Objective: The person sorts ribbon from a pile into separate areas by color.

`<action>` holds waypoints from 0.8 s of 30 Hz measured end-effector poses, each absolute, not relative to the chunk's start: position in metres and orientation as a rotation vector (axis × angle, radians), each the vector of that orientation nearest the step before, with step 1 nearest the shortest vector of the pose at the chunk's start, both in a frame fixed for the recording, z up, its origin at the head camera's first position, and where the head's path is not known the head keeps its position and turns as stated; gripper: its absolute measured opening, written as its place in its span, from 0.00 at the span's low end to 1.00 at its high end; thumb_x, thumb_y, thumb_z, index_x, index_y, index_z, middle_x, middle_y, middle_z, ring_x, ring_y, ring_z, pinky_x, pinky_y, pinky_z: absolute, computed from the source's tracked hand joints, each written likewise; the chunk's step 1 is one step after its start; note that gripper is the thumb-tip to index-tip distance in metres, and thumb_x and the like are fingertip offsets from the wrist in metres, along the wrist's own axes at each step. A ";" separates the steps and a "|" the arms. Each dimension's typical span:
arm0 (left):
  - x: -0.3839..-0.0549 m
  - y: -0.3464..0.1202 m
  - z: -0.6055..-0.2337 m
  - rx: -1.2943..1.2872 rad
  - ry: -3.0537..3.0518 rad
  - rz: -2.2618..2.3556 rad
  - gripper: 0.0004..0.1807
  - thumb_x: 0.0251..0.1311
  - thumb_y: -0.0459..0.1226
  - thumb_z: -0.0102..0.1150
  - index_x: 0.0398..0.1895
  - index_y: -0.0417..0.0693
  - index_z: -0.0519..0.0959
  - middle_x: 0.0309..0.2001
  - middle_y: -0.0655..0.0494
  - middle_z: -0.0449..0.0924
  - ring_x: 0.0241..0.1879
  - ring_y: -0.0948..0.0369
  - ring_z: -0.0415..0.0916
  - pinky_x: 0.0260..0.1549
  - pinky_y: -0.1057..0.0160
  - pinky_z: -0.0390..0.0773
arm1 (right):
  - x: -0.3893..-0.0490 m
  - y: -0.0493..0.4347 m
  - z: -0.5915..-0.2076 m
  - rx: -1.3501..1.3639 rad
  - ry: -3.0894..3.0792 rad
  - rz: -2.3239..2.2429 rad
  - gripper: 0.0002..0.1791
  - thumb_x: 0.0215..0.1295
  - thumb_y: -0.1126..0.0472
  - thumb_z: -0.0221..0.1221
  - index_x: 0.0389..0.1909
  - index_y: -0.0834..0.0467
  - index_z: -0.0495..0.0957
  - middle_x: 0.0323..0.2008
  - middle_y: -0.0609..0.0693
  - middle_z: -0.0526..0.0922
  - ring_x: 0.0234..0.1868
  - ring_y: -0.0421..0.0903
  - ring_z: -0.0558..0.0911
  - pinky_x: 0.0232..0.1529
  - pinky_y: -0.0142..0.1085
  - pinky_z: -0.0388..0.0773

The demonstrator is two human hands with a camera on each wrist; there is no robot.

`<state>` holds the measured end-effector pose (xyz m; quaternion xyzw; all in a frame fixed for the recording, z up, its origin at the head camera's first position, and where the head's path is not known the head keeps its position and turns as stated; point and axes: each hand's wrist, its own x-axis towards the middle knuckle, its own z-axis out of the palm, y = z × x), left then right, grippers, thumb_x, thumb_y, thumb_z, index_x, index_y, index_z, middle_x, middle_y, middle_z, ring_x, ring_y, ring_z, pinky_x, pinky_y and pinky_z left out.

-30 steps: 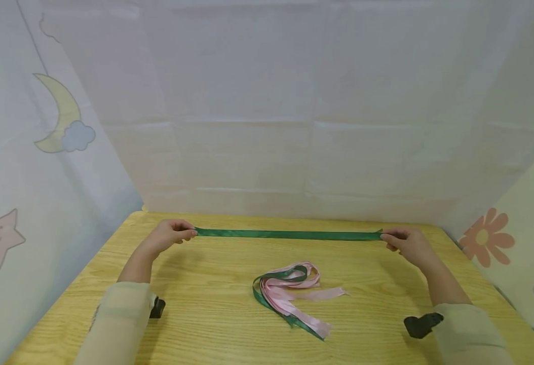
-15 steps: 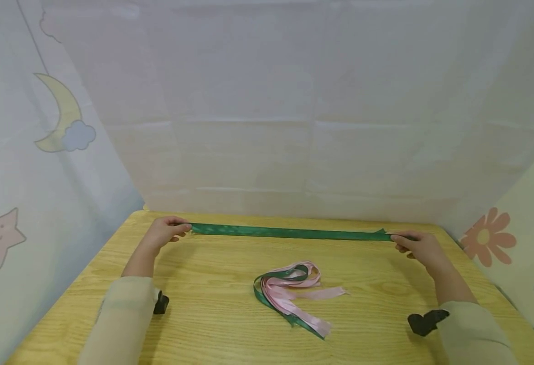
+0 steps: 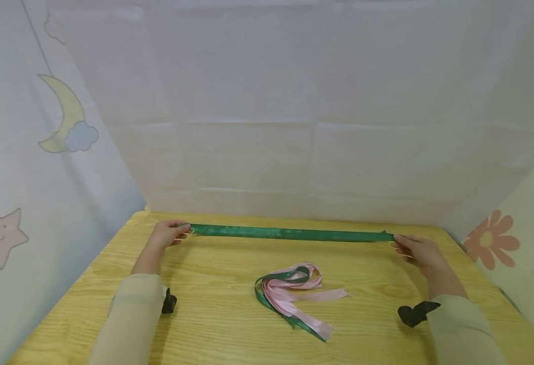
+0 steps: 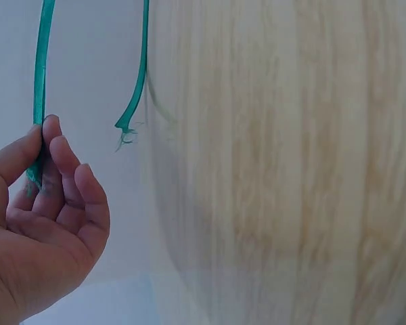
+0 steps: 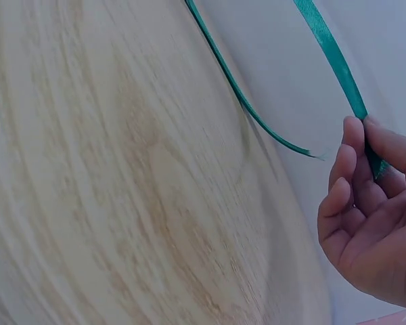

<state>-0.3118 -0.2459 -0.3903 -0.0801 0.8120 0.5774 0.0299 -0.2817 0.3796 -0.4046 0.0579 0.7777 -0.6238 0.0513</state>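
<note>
A green satin ribbon [image 3: 290,233] is stretched nearly straight from side to side near the far edge of the table. My left hand [image 3: 168,235] pinches its left end between thumb and fingers; the short tail shows inside the hand in the left wrist view. The right end is pinched by my right hand [image 3: 420,252], its tip reaching into the palm in the right wrist view. Both wrist views also show a second green ribbon [image 4: 141,81] with frayed ends beside the held one; in the head view the two overlap.
A folded bundle of pink ribbons [image 3: 281,294] with a green ribbon [image 3: 261,296] looped around it lies mid-table, nearer me. The wooden table [image 3: 212,324] meets a pale hanging sheet [image 3: 249,152] at the back. Printed walls stand left and right.
My hands have moved slightly apart, the left leftward and the right rightward, with the ribbon still held between them. The bundle on the table stays put.
</note>
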 end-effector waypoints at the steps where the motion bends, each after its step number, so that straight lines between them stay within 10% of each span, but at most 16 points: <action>1: -0.312 -0.245 -0.391 -0.264 2.505 1.786 0.19 0.64 0.40 0.54 0.53 0.37 0.74 0.35 0.59 0.80 0.48 0.48 0.74 0.49 0.51 0.71 | -0.283 0.379 -0.405 0.188 2.374 -1.895 0.05 0.64 0.47 0.56 0.35 0.42 0.78 0.30 0.35 0.82 0.34 0.35 0.79 0.36 0.32 0.76; 14: -0.321 -0.239 -0.398 -0.414 2.538 1.762 0.17 0.63 0.41 0.57 0.50 0.39 0.76 0.37 0.58 0.80 0.43 0.53 0.76 0.44 0.53 0.73 | -0.297 0.366 -0.408 0.455 2.418 -1.919 0.28 0.60 0.46 0.60 0.54 0.59 0.68 0.23 0.36 0.81 0.29 0.36 0.80 0.33 0.33 0.76; 24: -0.326 -0.235 -0.405 -0.478 2.522 1.792 0.16 0.62 0.39 0.57 0.49 0.37 0.75 0.32 0.56 0.78 0.38 0.53 0.76 0.28 0.61 0.72 | -0.306 0.360 -0.414 0.556 2.532 -1.781 0.27 0.63 0.48 0.57 0.54 0.65 0.71 0.20 0.38 0.81 0.25 0.36 0.79 0.29 0.35 0.72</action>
